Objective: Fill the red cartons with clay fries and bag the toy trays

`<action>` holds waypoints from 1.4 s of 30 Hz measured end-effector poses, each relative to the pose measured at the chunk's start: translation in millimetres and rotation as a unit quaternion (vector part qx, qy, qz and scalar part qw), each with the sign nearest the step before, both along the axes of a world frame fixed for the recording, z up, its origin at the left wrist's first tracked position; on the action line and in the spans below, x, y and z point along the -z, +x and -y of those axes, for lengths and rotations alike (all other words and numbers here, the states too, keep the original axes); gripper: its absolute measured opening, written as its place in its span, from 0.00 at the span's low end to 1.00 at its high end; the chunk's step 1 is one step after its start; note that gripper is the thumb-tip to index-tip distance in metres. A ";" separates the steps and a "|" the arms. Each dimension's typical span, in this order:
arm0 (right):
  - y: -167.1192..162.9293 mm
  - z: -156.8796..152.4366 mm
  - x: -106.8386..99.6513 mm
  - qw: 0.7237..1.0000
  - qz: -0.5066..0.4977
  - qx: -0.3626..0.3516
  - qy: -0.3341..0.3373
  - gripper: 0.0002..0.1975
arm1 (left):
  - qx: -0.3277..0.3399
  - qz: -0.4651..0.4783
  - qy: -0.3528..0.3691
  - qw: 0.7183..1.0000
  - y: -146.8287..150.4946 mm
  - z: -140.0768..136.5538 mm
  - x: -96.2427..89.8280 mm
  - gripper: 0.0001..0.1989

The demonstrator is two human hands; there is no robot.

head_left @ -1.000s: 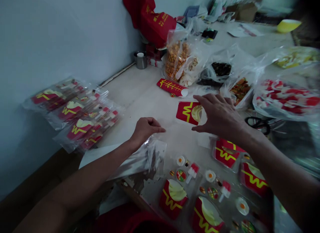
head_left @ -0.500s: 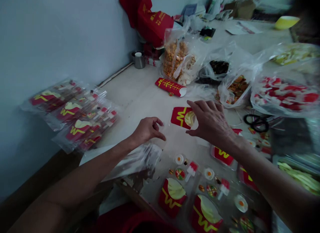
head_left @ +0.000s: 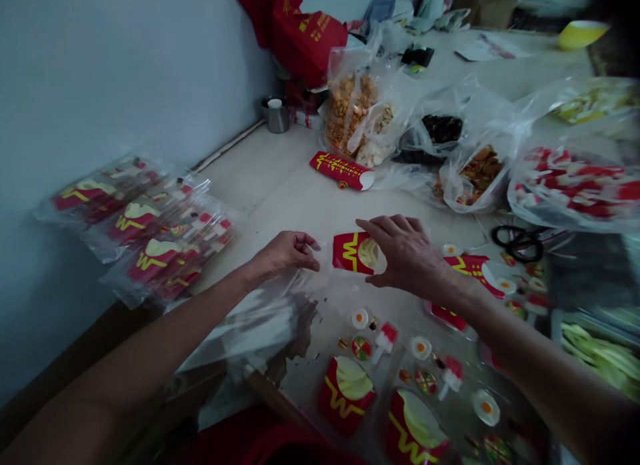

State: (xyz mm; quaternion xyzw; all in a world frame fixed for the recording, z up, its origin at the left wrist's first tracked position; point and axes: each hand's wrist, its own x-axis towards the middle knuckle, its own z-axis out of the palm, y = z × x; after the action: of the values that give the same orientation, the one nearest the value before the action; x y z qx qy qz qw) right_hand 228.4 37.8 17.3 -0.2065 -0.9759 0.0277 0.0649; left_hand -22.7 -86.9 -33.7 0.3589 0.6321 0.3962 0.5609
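Note:
My right hand (head_left: 407,255) grips a small red fries carton (head_left: 350,252) with a yellow zigzag and pale fries at its open end. The carton lies sideways above the table, its right end between thumb and fingers. Just left of it, my left hand (head_left: 290,255) has thumb and fingers pinched together. Blurred clear plastic bags (head_left: 260,322) rise to the underside of these fingers; the pinch seems to hold the edge of one. Below my right arm lie clear packs with more fries cartons (head_left: 345,395), fried-egg pieces (head_left: 421,347) and red-and-white popsicle pieces (head_left: 385,338).
Filled bags (head_left: 143,225) are piled at the left by the wall. Behind my hands lie a flat red carton (head_left: 343,170), a bag of orange pieces (head_left: 350,112), a bag of red-white pieces (head_left: 575,185), black-handled scissors (head_left: 517,242) and a metal cup (head_left: 276,115). A tray of fries (head_left: 600,355) stands right.
My left hand has moved slightly left and its fingers have closed. The plastic below it has shifted. My right hand has brought the fries carton a little left and nearer.

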 end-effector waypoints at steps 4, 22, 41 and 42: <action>-8.0 7.2 -0.8 0.999 -0.012 0.033 -0.001 0.51 | -0.046 0.026 0.007 0.999 4.4 0.5 1.7 0.26; -4.6 28.5 16.1 0.996 0.073 -0.035 -0.028 0.49 | 0.266 -0.078 -0.021 0.960 -10.3 -38.2 -26.6 0.18; -20.8 24.9 39.5 0.964 0.083 0.240 -0.077 0.46 | 0.149 -0.592 0.224 0.760 18.8 -53.1 11.0 0.21; -17.3 28.1 37.5 0.961 0.094 0.250 -0.074 0.42 | 0.151 -0.606 0.212 0.752 21.4 -55.7 9.6 0.19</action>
State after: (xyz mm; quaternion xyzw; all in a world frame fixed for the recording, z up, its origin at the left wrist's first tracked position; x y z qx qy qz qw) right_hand 211.1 9.7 -20.2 -0.4498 -0.8901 0.0636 -0.0375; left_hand -1.3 -31.2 -43.4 0.7243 0.6767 0.1300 0.0225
